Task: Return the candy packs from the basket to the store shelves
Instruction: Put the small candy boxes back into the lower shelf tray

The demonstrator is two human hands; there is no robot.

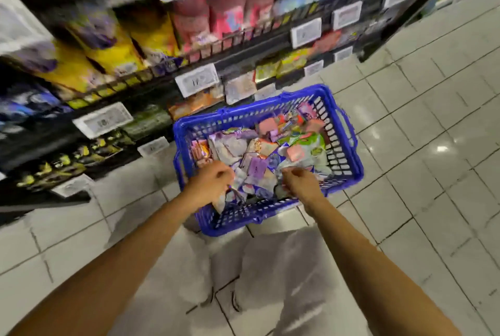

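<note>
Candy packs (259,157), small crinkled foil pouches in purple, pink and green, fill a blue slatted plastic basket (349,162) on the pale tiled floor (433,200) beside dark store shelves (113,119). Both hands reach into its near end: left hand (209,182) curls around a pale pack, nearer the shelves, which lie leftward. Right hand (300,182) has curled fingers; blur hides whether it holds anything.

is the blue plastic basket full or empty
Full: the blue plastic basket on the tiled floor holds a heap of candy packs covering its bottom.
</note>
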